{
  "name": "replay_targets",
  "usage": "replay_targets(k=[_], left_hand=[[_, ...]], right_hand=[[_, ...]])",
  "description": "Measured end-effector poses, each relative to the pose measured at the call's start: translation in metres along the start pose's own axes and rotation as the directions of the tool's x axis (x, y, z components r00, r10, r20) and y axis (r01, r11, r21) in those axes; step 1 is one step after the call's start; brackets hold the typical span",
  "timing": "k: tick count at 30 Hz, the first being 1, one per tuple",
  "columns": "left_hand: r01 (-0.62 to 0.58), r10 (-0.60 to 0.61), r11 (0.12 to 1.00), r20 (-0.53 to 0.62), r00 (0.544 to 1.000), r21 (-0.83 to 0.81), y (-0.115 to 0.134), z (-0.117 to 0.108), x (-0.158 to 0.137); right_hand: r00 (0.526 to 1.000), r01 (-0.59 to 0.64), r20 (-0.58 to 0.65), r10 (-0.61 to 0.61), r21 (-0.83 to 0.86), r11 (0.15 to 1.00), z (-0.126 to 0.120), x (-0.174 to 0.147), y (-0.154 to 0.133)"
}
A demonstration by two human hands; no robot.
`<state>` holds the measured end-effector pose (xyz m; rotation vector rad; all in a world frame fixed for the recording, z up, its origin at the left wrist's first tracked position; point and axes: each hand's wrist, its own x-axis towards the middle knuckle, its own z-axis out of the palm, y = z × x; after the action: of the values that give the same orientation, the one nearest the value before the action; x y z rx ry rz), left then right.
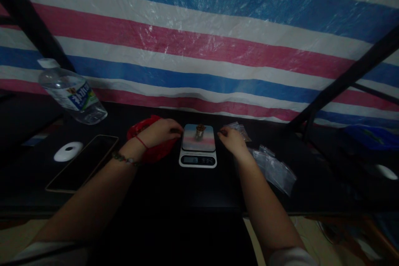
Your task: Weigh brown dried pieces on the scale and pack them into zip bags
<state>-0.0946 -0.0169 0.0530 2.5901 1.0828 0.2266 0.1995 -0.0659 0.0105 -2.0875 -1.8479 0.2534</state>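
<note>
A white kitchen scale (198, 160) with a reflective plate lies in front of me, its small display lit but too blurred to read. On the plate stands a small metallic cup (200, 134) heaped with small brownish pieces. My left hand (162, 130) is at the scale's left edge, over a red plastic bag (156, 151); its thumb and fingers are drawn together, and whatever they may hold is hidden. Right of the scale, my right hand (233, 139) hovers with loosely bent fingers, thumb slightly apart, nothing visible in them. A small filled zip bag (245, 134) lies just behind it.
Several clear zip bags (277, 171) lie to the right. On the left are a phone (82, 164), a white oval object (68, 151) and a large clear bottle (75, 95). A striped plastic sheet (199, 50) hangs behind the black table (193, 193), with dark slanted bars at both sides.
</note>
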Motion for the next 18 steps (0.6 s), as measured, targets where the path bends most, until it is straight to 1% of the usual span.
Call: replay_targets(k=[3,5,7,11,14,18], left_hand=[[-0.127,0.127,0.992,0.035,0.991,-0.007,0.021,0.017,0.012],[-0.165,0.165,0.986,0.035,0.986,-0.005,0.029,0.025,0.019],[-0.177,0.177,0.984,0.022,0.984,-0.007,0.031,0.031,0.023],[-0.21,0.21,0.977,-0.002,0.978,-0.022,0.029,0.035,0.026],[-0.223,0.223,0.974,-0.005,0.975,-0.044,0.029,0.035,0.026],[-0.223,0.223,0.974,-0.004,0.975,-0.047,0.034,0.031,0.023]], right_hand=[[1.0,0.002,-0.002,-0.002,0.002,1.0,-0.001,-0.001,-0.001],[1.0,0.003,-0.003,-0.003,0.0,1.0,-0.002,-0.002,-0.002],[1.0,0.006,-0.005,-0.006,-0.001,1.0,-0.002,-0.002,-0.003],[1.0,0.022,-0.008,-0.022,0.012,1.0,-0.001,-0.002,-0.004],[1.0,0.022,-0.017,-0.022,0.014,1.0,-0.001,-0.002,-0.005],[1.0,0.027,-0.012,-0.027,0.01,1.0,-0.003,-0.003,-0.006]])
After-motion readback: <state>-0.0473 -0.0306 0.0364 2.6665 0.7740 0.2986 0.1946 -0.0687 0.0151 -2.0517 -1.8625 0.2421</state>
